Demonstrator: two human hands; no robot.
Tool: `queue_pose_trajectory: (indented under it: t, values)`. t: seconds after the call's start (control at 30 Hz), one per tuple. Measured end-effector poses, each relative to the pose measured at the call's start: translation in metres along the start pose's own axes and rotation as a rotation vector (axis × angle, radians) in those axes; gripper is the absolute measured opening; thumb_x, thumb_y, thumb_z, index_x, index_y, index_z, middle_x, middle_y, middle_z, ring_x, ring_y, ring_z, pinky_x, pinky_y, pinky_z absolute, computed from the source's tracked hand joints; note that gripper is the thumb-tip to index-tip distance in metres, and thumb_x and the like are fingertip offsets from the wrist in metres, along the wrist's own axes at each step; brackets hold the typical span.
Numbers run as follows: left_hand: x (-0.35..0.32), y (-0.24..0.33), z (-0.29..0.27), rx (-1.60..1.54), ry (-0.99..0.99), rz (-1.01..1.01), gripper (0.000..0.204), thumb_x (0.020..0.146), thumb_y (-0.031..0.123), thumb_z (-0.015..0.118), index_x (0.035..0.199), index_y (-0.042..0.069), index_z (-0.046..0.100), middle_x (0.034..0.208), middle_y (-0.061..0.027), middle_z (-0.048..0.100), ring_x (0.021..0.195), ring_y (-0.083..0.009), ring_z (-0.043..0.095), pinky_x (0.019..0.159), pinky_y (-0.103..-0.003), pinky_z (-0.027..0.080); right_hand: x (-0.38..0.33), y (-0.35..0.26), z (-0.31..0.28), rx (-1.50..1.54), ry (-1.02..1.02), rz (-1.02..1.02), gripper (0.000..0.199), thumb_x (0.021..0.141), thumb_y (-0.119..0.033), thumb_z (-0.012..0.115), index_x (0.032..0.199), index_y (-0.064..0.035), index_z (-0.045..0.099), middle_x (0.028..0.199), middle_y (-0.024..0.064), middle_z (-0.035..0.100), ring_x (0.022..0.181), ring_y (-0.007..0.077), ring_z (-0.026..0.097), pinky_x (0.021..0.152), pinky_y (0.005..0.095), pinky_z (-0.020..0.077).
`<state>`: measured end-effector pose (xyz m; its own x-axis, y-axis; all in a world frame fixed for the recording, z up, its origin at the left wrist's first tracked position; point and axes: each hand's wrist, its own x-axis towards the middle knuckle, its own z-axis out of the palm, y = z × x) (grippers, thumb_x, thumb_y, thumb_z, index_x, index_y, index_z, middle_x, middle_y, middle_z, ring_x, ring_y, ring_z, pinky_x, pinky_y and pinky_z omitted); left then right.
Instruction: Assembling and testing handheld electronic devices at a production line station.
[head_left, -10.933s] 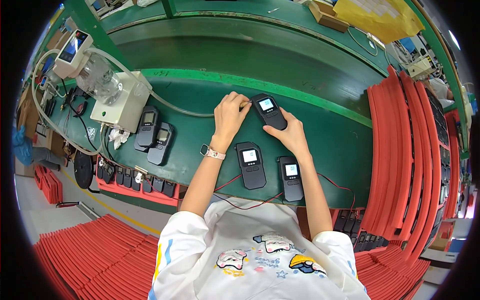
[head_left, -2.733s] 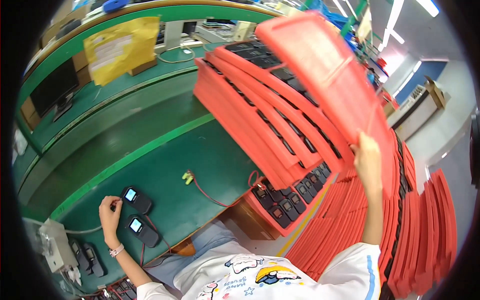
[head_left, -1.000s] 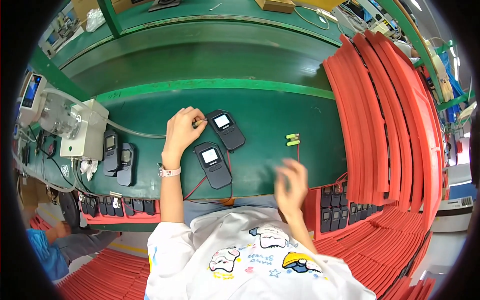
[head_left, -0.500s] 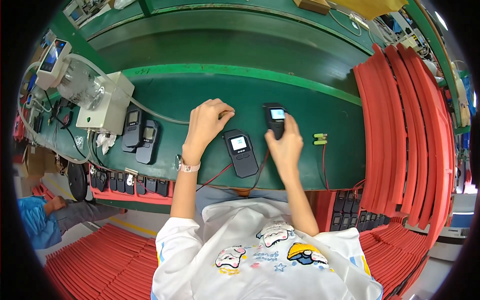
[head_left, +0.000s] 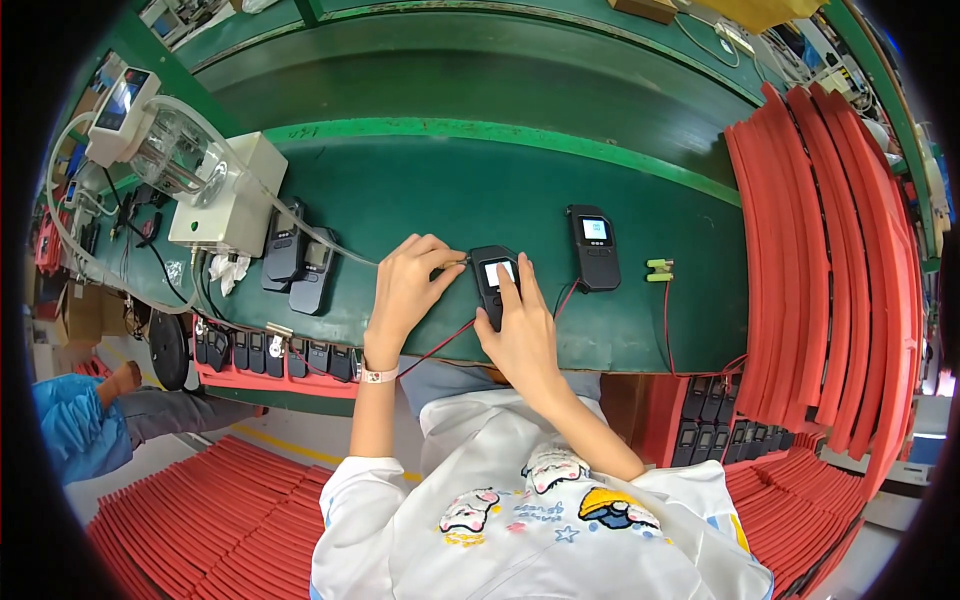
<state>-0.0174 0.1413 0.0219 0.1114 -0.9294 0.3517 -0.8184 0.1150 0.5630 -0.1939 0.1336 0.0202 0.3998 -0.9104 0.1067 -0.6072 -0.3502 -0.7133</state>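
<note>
Closest to me, at the near edge of the green bench, my right hand now lies over a black handheld device, fingers curled round its lower body and one finger stretched up beside its lit screen, so I have it held flat on the mat. Half a second ago this hand was only arriving at a device further right; now that second device lies free, just right of the one I hold, screen lit, nobody touching it. My left hand has closed in from the left: thumb and fingertips pinch a small metal probe tip right at the held device's top left corner, with its red lead trailing back over the near edge. I judge that contact is being made, so the check on this unit has begun while the other waits.

Further right a green clip connector sits loose on the mat. Off to the left, two more dark devices lie beside a cream box with a clear jar. Along the right edge stand stacked red trays.
</note>
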Motion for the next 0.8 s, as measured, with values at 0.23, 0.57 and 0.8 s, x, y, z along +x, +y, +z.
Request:
queue_pose_trajectory:
  t: [0.23,0.57,0.8]
  values:
    - [0.001,-0.002,0.008,-0.034,0.067,-0.022,0.015,0.074,0.010,0.076,0.088,0.005,0.074,0.080,-0.0052,0.066,0.074,-0.0239,0.060,0.063,-0.036,0.049,0.004,-0.005,-0.003,-0.105,0.016,-0.141,0.052,0.077,-0.014,0.073,0.124,0.0025,0.059,0.140,0.0315,0.042,0.123,0.0446,0.048,0.097,0.0463,0.0465]
    - [-0.006,-0.001,0.013,0.062,0.212,0.039,0.015,0.073,0.009,0.076,0.087,0.006,0.072,0.088,-0.0039,0.066,0.085,-0.0240,0.058,0.073,-0.035,0.046,0.032,0.039,-0.064,-0.533,0.283,0.075,0.068,0.076,-0.017,0.077,0.133,0.0026,0.048,0.134,0.0274,0.048,0.120,0.0418,0.050,0.098,0.0427,0.0444]
    - [-0.004,-0.005,0.018,0.026,0.275,0.080,0.011,0.076,0.009,0.075,0.087,0.008,0.072,0.089,-0.0026,0.065,0.089,-0.0236,0.058,0.077,-0.036,0.044,0.058,0.079,-0.067,-0.113,0.155,0.308,0.068,0.063,-0.014,0.082,0.120,0.0050,0.050,0.114,0.0227,0.056,0.102,0.0376,0.059,0.089,0.0414,0.0480]
